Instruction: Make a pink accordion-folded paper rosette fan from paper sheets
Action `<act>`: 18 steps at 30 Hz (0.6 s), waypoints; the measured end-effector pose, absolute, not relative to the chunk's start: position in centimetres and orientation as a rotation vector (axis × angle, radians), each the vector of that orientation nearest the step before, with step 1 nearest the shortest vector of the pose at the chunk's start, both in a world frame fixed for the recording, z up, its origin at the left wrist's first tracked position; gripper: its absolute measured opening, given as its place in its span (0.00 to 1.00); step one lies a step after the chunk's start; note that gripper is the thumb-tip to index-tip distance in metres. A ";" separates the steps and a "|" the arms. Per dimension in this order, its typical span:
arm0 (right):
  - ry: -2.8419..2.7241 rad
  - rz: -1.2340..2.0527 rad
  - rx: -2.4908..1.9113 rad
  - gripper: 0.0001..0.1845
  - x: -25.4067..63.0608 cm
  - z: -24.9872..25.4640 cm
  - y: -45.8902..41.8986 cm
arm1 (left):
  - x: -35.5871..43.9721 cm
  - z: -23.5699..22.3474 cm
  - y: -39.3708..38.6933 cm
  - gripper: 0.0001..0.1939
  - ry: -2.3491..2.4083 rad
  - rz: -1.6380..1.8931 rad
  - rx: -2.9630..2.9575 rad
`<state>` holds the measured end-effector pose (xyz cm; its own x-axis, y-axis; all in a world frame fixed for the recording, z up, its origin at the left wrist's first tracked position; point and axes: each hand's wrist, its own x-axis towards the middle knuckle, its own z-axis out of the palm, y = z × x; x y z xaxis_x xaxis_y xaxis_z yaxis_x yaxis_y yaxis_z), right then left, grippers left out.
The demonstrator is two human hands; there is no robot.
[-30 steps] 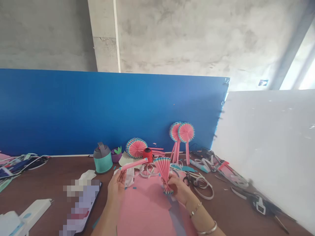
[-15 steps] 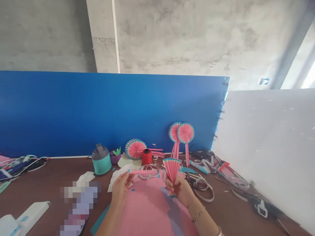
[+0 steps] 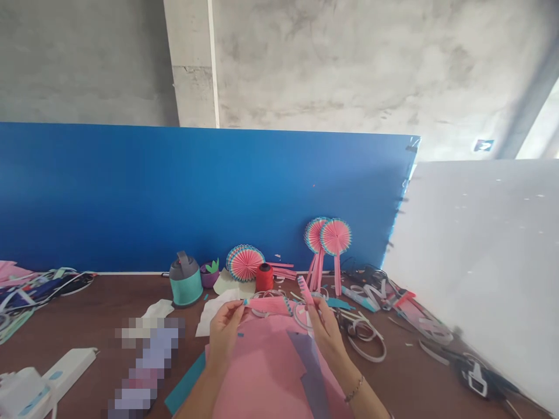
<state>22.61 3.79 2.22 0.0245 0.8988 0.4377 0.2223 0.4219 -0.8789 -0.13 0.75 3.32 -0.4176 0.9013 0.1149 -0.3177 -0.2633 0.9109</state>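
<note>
One head-worn camera, close behind and above the left grip (image 3: 225, 327) and right grip (image 3: 325, 327), faces forward across the table (image 3: 82, 323) to the blue panel (image 3: 196, 192) beyond.

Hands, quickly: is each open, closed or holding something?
Left hand: closed, holding a teal-edged pink pleated-paper strip.
Right hand: closed, holding a similar strip.

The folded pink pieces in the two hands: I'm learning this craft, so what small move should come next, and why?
I'd probably ease the right hand toward the left hand, aligning the right piece with the left piece: each hand holds one, they're close together, and both show teal edging like the pleated rosettes behind.
</note>
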 end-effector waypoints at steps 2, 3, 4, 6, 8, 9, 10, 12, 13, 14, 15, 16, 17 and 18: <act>-1.538 0.552 -1.070 0.17 22.7 2.2 3.9 | 0.0 3.4 0.6 0.15 1.093 1.822 0.880; -1.558 0.480 -1.073 0.17 22.7 2.2 3.9 | 0.1 3.5 0.5 0.15 1.091 1.830 0.894; -1.565 0.427 -1.071 0.16 22.7 2.1 4.0 | 0.1 3.5 0.4 0.15 1.088 1.835 0.902; -1.543 0.405 -1.066 0.16 22.7 2.0 4.0 | 0.3 3.6 0.3 0.14 1.084 1.835 0.898; -1.491 0.525 -1.047 0.17 22.5 2.1 3.9 | 0.4 3.7 0.3 0.13 1.082 1.823 0.880; -1.460 0.628 -1.032 0.18 22.3 2.2 3.8 | 0.5 3.7 0.3 0.13 1.080 1.817 0.870; -1.432 0.744 -1.014 0.19 22.2 2.3 3.7 | 0.5 3.7 0.3 0.13 1.078 1.812 0.860; -1.383 0.978 -0.962 0.19 21.9 2.7 3.4 | 0.6 3.6 0.4 0.14 1.075 1.804 0.847; -1.349 1.083 -0.927 0.18 21.8 2.9 3.3 | 0.6 3.5 0.5 0.14 1.075 1.800 0.841; -1.302 1.176 -0.888 0.16 21.7 3.0 3.2 | 0.6 3.4 0.5 0.15 1.075 1.801 0.834; -1.241 1.257 -0.848 0.15 21.7 3.2 3.1 | 0.5 3.3 0.6 0.15 1.076 1.803 0.827; -1.171 1.325 -0.810 0.14 21.7 3.3 3.1 | 0.5 3.1 0.6 0.16 1.076 1.805 0.820; -1.103 1.385 -0.777 0.13 21.7 3.4 3.1 | 0.4 3.0 0.6 0.16 1.077 1.807 0.814; -1.045 1.437 -0.749 0.13 21.8 3.4 3.1 | 0.4 2.9 0.7 0.17 1.082 1.811 0.808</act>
<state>21.80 3.12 3.44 -0.1461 0.9823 0.1170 -0.4135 0.0468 -0.9093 0.36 0.69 2.88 -0.4258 0.8994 0.0994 -0.3390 -0.2604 0.9040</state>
